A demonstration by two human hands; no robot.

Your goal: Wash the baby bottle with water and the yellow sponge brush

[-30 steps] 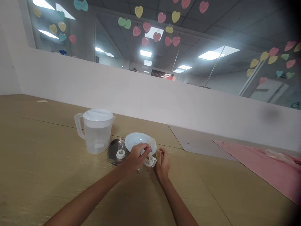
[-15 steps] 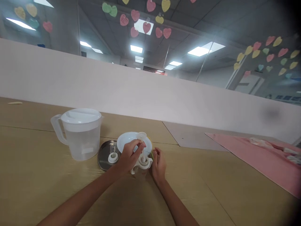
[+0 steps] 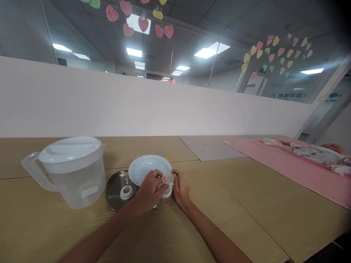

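Observation:
A clear bottle with a white handled collar [image 3: 166,195] stands on the table between my hands. My left hand [image 3: 149,191] reaches over it from the left, its fingers closed on a translucent piece with a round top [image 3: 168,178], low over the bottle's mouth. My fingers partly hide the mouth and the lower part of this piece. Around the bottle's right side curls my right hand [image 3: 181,188], gripping it near the collar. Left of the hands, a white ring cap [image 3: 126,192] and a clear dome [image 3: 124,179] lie on a round metal tray [image 3: 113,202].
Behind the hands sits a white bowl [image 3: 136,166] with a thin item inside. A lidded clear pitcher [image 3: 74,175] of liquid stands at the left. Over to the right, a pink cloth [image 3: 276,168] bears a doll-like figure in pale clothing [image 3: 315,152]. A white wall [image 3: 137,106] runs behind the table.
My left hand has lowered the translucent piece from above the bottle to its mouth. My right hand has come closer to the bottle's side. The view has shifted to the right.

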